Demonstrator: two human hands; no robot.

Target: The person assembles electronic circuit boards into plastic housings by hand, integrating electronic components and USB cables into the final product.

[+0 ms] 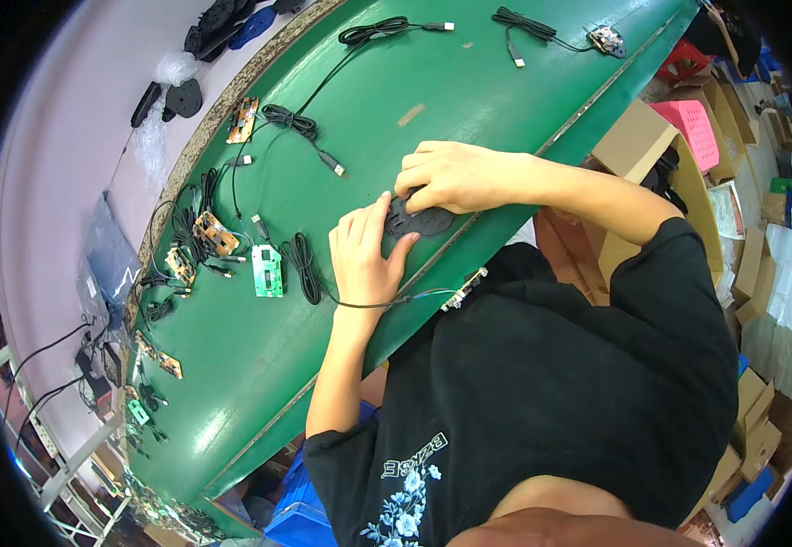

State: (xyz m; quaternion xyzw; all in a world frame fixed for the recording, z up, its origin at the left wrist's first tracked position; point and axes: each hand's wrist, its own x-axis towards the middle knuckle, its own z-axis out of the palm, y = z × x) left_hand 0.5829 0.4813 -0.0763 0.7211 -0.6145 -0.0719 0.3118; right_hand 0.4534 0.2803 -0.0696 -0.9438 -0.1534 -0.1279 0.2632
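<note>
Black plastic shell (417,221) on green table (369,100), pinned between both hands | left of hands: green circuit board (267,271), coiled cable (304,267) | left hand (364,251) thumb braces shell edge | right hand (455,176) presses on top | step: likely seating shell; next needs firm, even pressure.

black shell on the green bench

a flat black plastic shell piece (417,221), rounded in outline with small holes across its face, lies on the green table (259,365) near the table's front edge. it is pinched between two hands, so only its middle shows. a thin black cable (373,304) lies just beside it, leading to a small circuit board (465,288) at the table's edge.
</note>
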